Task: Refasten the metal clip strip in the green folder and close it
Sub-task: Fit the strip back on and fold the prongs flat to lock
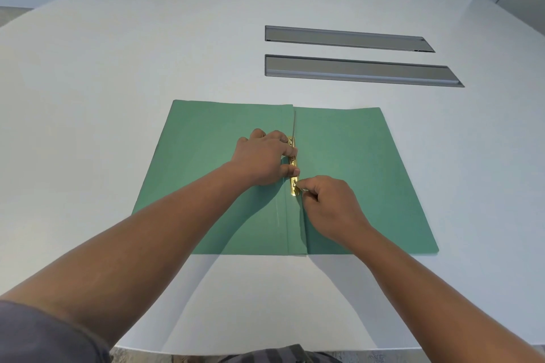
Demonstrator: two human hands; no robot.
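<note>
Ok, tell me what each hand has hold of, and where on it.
The left hand presses down on the brass clip strip at its far and middle part. The right hand pinches a small part at the strip's near end.

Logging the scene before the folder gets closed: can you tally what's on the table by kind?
Green folder, lying open: 1
Gold metal clip strip on its spine: 1
Grey cable hatches set in the table top: 2
Hands at the strip, left hand, right hand: 2
Total: 6

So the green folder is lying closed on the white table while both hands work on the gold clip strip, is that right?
Not quite: the green folder is lying open on the white table, as the head view shows. Both hands, left and right, do work on the gold clip strip.
</note>
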